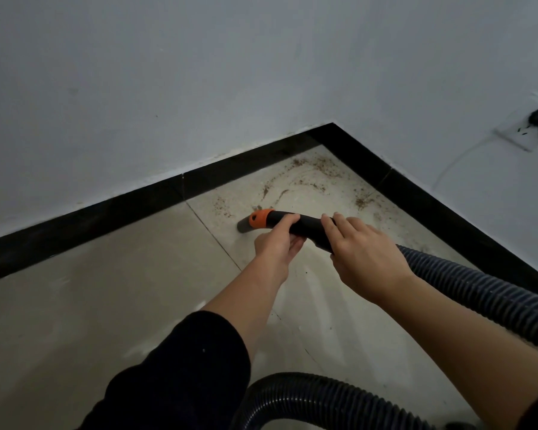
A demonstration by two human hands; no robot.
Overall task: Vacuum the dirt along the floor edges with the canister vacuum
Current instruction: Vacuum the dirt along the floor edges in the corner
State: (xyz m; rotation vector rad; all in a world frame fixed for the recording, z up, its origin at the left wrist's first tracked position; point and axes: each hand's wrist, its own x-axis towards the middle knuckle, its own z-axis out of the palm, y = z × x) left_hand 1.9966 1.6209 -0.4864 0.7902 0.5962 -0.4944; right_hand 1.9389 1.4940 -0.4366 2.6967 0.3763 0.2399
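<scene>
Glossy black skirting point(106, 218), then matte beige floor tile point(106, 305). The vacuum nozzle point(308, 228) is a smooth curved black tube with an orange collar. Its grey tip rests on the tile near the corner, beside crumbly brown dirt point(298, 178). My left grip point(278, 243) curls round the tube from below. My right grip point(367, 256) wraps it further back. The ribbed dark hose point(479, 290) trails right.

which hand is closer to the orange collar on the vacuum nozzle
Left. The left hand grips the black handle right behind the orange collar; the right hand holds the handle farther back, by the ribbed hose.
</scene>
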